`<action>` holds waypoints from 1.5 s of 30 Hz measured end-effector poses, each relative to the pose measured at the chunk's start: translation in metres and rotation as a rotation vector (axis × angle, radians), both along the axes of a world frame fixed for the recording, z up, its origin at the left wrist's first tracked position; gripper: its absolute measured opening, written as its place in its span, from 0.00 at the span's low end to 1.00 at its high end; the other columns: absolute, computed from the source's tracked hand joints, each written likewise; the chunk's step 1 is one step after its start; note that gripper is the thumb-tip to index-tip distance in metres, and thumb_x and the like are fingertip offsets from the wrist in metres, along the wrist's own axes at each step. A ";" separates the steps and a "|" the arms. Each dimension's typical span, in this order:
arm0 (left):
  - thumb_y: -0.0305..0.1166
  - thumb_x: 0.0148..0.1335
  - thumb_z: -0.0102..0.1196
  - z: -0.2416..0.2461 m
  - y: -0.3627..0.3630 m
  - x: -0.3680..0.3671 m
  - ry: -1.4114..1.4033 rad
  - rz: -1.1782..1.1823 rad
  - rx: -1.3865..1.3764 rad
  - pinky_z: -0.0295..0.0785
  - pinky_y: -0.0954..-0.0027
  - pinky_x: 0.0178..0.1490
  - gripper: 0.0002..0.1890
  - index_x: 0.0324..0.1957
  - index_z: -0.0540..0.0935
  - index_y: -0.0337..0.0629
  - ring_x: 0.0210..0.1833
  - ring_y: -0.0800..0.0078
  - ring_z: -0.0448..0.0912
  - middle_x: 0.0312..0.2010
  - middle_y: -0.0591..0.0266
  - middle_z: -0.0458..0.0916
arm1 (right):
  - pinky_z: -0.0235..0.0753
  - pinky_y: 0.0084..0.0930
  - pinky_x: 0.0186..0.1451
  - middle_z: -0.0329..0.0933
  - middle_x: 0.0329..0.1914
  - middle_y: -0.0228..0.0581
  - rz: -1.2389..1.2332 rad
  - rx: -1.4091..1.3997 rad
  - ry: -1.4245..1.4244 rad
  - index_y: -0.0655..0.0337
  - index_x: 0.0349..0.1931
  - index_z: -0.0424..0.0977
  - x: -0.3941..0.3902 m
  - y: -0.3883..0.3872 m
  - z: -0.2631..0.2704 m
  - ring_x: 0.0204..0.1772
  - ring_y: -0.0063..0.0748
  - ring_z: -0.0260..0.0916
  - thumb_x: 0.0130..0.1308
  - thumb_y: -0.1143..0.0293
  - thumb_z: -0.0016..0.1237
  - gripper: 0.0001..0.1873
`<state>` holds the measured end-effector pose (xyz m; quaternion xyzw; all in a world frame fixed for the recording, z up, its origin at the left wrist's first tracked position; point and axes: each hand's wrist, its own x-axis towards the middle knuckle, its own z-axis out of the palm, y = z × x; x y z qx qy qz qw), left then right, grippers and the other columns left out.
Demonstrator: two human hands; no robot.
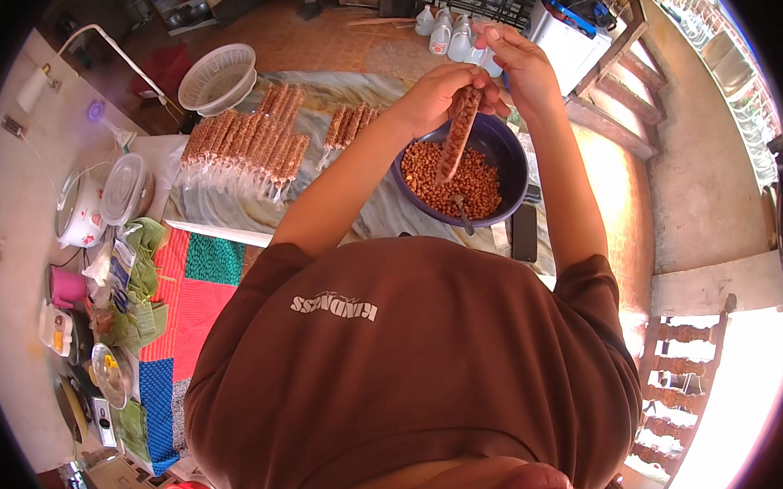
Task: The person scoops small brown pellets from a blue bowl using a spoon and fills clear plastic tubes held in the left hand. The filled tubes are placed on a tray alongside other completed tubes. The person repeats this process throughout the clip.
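My left hand [442,99] grips the upper end of a narrow clear plastic bag filled with peanuts [457,138], which hangs tilted over a dark purple basin [516,145]. My right hand [514,59] is raised just to the right, its thumb and fingers pinched at the thin plastic of the bag's top. Loose reddish-brown peanuts [428,179] lie in the basin with a metal spoon [463,214] resting among them. To the left, filled narrow bags [247,142] lie in a large stacked group, with a smaller row [349,126] nearer the basin.
A white plastic basket [217,77] stands at the table's far left corner. A black phone [524,233] lies right of the basin on the marble-patterned table [230,216]. Plastic jugs [443,32] stand on the floor beyond. Banana leaves [144,271] and a lidded container [125,185] are at the left.
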<state>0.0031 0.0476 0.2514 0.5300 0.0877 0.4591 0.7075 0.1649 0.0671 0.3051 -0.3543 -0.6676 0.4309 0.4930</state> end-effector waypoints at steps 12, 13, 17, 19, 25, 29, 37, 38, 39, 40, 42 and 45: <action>0.29 0.71 0.39 -0.028 0.008 -0.051 -0.507 0.385 -0.468 0.77 0.59 0.53 0.08 0.32 0.68 0.43 0.46 0.57 0.81 0.34 0.60 0.77 | 0.67 0.39 0.64 0.62 0.67 0.46 -0.036 0.774 -0.738 0.47 0.51 0.80 -0.026 -0.113 -0.061 0.65 0.51 0.63 0.47 0.72 0.66 0.26; 0.29 0.71 0.39 -0.029 0.007 -0.054 -0.524 0.410 -0.491 0.77 0.59 0.54 0.08 0.33 0.68 0.43 0.47 0.57 0.81 0.34 0.60 0.77 | 0.68 0.40 0.63 0.61 0.67 0.47 -0.045 0.792 -0.743 0.46 0.49 0.81 -0.032 -0.116 -0.077 0.64 0.52 0.62 0.46 0.75 0.66 0.26; 0.29 0.70 0.40 -0.029 -0.001 -0.060 -0.479 0.467 -0.526 0.72 0.57 0.59 0.08 0.32 0.70 0.43 0.49 0.57 0.80 0.38 0.58 0.79 | 0.76 0.32 0.55 0.71 0.56 0.48 -0.225 0.845 -0.574 0.56 0.47 0.81 -0.044 -0.104 -0.097 0.53 0.43 0.74 0.51 0.84 0.58 0.21; 0.29 0.70 0.41 -0.028 -0.003 -0.068 -0.380 0.519 -0.433 0.68 0.57 0.62 0.09 0.31 0.71 0.44 0.50 0.57 0.80 0.42 0.57 0.79 | 0.79 0.26 0.51 0.75 0.54 0.46 -0.260 0.650 -0.353 0.63 0.46 0.81 -0.051 -0.104 -0.099 0.50 0.36 0.77 0.59 0.85 0.54 0.15; 0.30 0.69 0.43 -0.021 -0.021 -0.074 -0.238 0.433 -0.218 0.64 0.61 0.62 0.09 0.31 0.73 0.46 0.55 0.59 0.78 0.45 0.57 0.80 | 0.80 0.27 0.54 0.69 0.61 0.55 0.468 -0.905 1.204 0.67 0.62 0.67 -0.033 -0.089 -0.151 0.53 0.36 0.77 0.73 0.72 0.43 0.19; 0.32 0.70 0.43 -0.047 -0.015 -0.082 -0.277 0.433 -0.249 0.69 0.63 0.56 0.08 0.33 0.71 0.46 0.49 0.63 0.79 0.39 0.61 0.79 | 0.81 0.23 0.47 0.69 0.61 0.50 0.216 -0.592 0.705 0.65 0.64 0.63 -0.066 -0.122 -0.138 0.49 0.34 0.78 0.73 0.70 0.43 0.22; 0.33 0.72 0.42 -0.041 -0.021 -0.078 -0.286 0.395 -0.229 0.71 0.67 0.49 0.08 0.34 0.71 0.46 0.41 0.65 0.79 0.35 0.64 0.77 | 0.74 0.13 0.31 0.77 0.42 0.39 0.460 -0.734 0.689 0.62 0.67 0.58 -0.038 -0.113 -0.149 0.32 0.22 0.76 0.75 0.59 0.41 0.26; 0.33 0.72 0.42 -0.041 -0.020 -0.078 -0.275 0.362 -0.216 0.71 0.67 0.49 0.08 0.34 0.71 0.46 0.41 0.65 0.78 0.35 0.64 0.77 | 0.71 0.13 0.29 0.77 0.43 0.41 0.741 -0.939 0.989 0.61 0.67 0.58 -0.029 -0.108 -0.165 0.29 0.23 0.74 0.76 0.53 0.36 0.27; 0.33 0.72 0.42 -0.044 -0.021 -0.077 -0.296 0.344 -0.231 0.71 0.68 0.48 0.08 0.34 0.71 0.46 0.41 0.66 0.78 0.34 0.64 0.76 | 0.72 0.14 0.30 0.77 0.44 0.42 0.683 -0.923 0.873 0.61 0.68 0.57 -0.030 -0.113 -0.158 0.30 0.24 0.75 0.76 0.54 0.36 0.27; 0.34 0.72 0.42 -0.047 -0.020 -0.075 -0.316 0.325 -0.243 0.71 0.68 0.48 0.09 0.34 0.71 0.46 0.40 0.67 0.78 0.34 0.64 0.76 | 0.73 0.16 0.30 0.77 0.46 0.42 0.628 -0.901 0.758 0.62 0.68 0.57 -0.035 -0.121 -0.144 0.32 0.26 0.75 0.76 0.55 0.36 0.27; 0.34 0.72 0.41 -0.049 -0.020 -0.071 -0.334 0.321 -0.249 0.71 0.69 0.47 0.09 0.34 0.72 0.46 0.39 0.68 0.77 0.34 0.65 0.76 | 0.75 0.21 0.35 0.76 0.49 0.44 0.355 -0.684 0.441 0.61 0.67 0.58 -0.033 -0.124 -0.141 0.37 0.30 0.75 0.75 0.58 0.39 0.26; 0.34 0.73 0.40 -0.047 -0.024 -0.067 -0.218 0.408 -0.196 0.70 0.71 0.45 0.10 0.34 0.72 0.45 0.36 0.71 0.76 0.33 0.65 0.75 | 0.76 0.32 0.48 0.73 0.54 0.46 -0.132 0.035 -0.183 0.55 0.63 0.66 -0.019 -0.111 -0.147 0.49 0.39 0.73 0.70 0.66 0.46 0.22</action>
